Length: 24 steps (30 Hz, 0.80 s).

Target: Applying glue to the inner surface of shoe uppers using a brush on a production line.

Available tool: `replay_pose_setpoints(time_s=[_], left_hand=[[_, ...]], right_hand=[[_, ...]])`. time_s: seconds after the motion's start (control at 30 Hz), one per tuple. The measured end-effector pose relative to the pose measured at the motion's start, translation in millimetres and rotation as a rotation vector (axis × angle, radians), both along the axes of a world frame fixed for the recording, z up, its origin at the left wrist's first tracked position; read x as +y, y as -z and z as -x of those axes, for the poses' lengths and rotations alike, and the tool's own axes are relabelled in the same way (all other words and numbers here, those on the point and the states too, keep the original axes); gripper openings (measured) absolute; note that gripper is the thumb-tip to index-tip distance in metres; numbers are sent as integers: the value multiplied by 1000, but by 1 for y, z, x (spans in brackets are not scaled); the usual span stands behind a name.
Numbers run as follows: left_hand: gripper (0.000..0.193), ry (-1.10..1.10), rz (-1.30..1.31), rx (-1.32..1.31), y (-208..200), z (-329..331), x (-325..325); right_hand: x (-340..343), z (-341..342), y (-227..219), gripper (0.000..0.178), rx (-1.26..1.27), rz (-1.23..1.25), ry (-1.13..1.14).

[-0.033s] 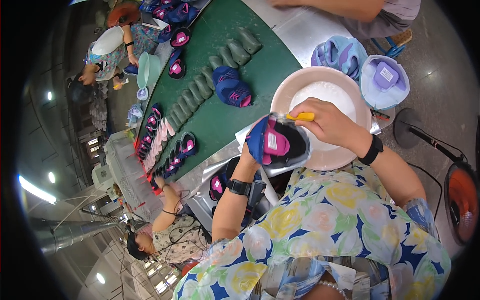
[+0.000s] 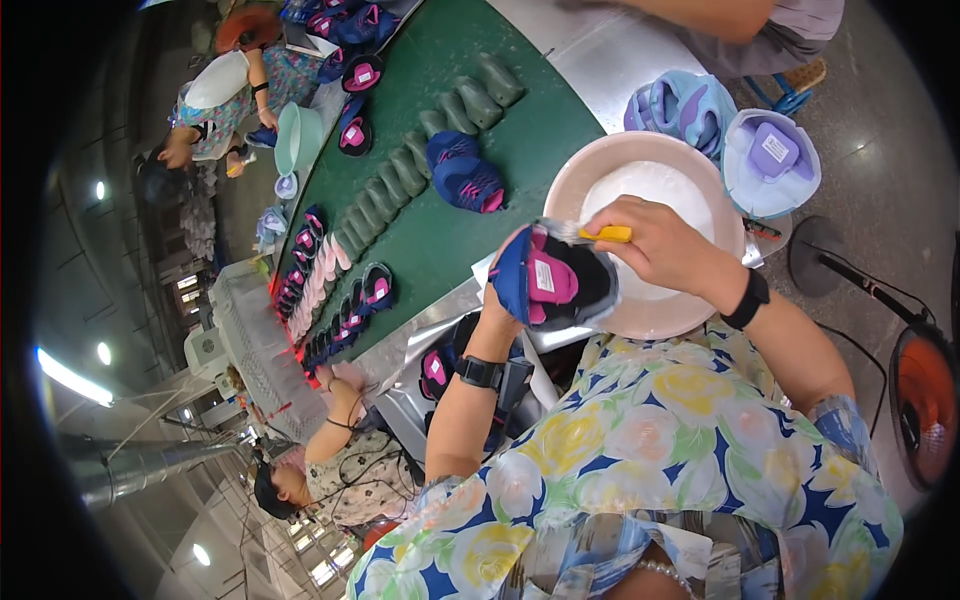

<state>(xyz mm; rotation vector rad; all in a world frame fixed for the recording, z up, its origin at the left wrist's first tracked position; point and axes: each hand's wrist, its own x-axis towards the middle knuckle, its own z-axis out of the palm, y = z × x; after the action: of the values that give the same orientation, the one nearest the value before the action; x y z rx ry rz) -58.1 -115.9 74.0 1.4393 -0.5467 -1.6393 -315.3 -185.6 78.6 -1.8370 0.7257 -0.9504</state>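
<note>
My left hand [image 2: 502, 318] grips a navy shoe upper [image 2: 512, 278] from its left side; the fingers are partly hidden behind it. The upper's open edge faces up, showing a pink tongue [image 2: 555, 280] with a white label and a dark lining. Between the fingers of my right hand [image 2: 650, 242] is a brush [image 2: 612, 234] with a yellow handle. Its bristle end touches or hovers at the upper's far edge; I cannot tell which. Just behind and right of the upper stands a pale pink basin [image 2: 685, 318] with white liquid [image 2: 645, 185] in it, under my right hand.
A finished-looking navy shoe upper pair [image 2: 465, 172] lies on the green table [image 2: 430, 250], beside a row of grey-green moulded pieces [image 2: 380, 200]. Light-blue uppers [image 2: 690, 110] sit right of the basin. A fan [image 2: 920, 400] stands at right. Co-workers sit at left and across.
My right hand and the brush have shifted slightly, and the shoe upper has turned a little in my left hand. The co-worker's hand at the lower left has moved slightly.
</note>
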Motion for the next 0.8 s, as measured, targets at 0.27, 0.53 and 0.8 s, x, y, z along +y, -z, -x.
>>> replay_pose_setpoints(time_s=[0.27,0.53,0.8], left_hand=[[53,-36,501,-708,10,-24,-3],[56,-20,572,-1063,9,-64,33],[53,-794,160,-138,109,-245,108]], right_hand=[[35,-9,-26,15,-141,-382,99],[36,-37,3,16,5,-362,120],[44,-31,35,13,-25,-579,212]])
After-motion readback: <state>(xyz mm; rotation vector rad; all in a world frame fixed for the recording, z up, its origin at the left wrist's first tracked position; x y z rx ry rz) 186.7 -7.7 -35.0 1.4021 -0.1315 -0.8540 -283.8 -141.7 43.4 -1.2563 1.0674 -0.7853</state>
